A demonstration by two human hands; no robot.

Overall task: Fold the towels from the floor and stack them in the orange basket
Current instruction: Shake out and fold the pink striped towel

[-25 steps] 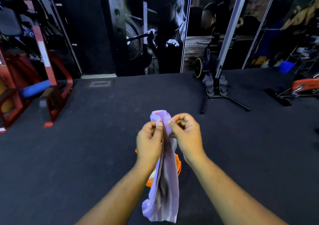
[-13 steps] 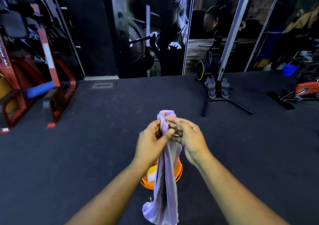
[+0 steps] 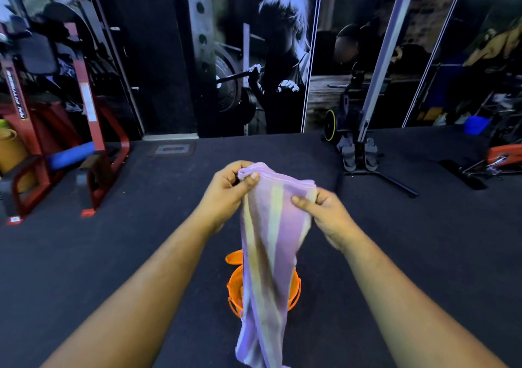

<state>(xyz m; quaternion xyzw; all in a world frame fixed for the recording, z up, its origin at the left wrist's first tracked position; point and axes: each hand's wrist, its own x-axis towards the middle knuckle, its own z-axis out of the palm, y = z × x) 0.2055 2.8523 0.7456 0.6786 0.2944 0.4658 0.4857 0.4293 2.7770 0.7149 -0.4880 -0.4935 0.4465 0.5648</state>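
Hands have drawn apart since half a second ago: then they were bunched together on a narrow gathered top of the cloth, now the top edge is spread between them. Camera view has also tipped lower, so more of the basket shows.

Nearest, both bare forearms reach in from the bottom edge. Lilac towel with pale yellow stripes [image 3: 268, 243] hangs in the air between the hands, its lower end trailing to the bottom edge of the view, clear of the floor as far as can be seen.

Left hand [image 3: 230, 191]: fingers curled closed, thumb and forefinger pinching the towel's top left corner. Right hand [image 3: 324, 212]: thumb pressed on the front of the cloth, remaining fingers behind it, gripping the top right corner; slightly blurred.

Round orange plastic basket [image 3: 236, 285] stands on the dark rubber floor [image 3: 113, 254] directly below the towel, which covers its middle; contents cannot be made out.

Farther off, left: red steel gym frame [image 3: 87, 107] with a blue padded roller [image 3: 67, 157]. Far right: grey slanted pole on a black stand [image 3: 378, 85]. Beyond, a wall mural of people lifting weights [image 3: 271, 65].
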